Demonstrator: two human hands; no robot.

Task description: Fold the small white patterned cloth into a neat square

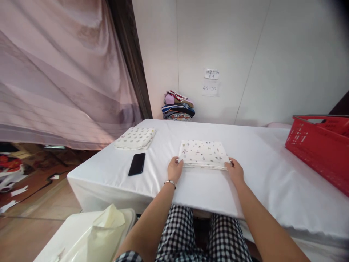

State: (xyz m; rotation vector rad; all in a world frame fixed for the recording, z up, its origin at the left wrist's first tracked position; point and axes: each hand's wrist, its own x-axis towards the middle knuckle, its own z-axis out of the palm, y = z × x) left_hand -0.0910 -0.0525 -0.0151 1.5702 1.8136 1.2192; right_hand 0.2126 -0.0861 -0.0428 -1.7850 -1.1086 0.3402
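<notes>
In the head view, my left hand [175, 169] and right hand [235, 170] each grip a near corner of the patterned folded cloth [203, 152] on the white counter [259, 156]. A black phone [137, 164] lies to its left; a red basket [313, 149] stands at right.

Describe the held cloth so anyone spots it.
On the white tablecloth, look between the left hand and right hand. They hold a folded white cloth by its near corners. Its mixed motifs set it apart from the row-patterned cloth beyond the smartphone.
</notes>
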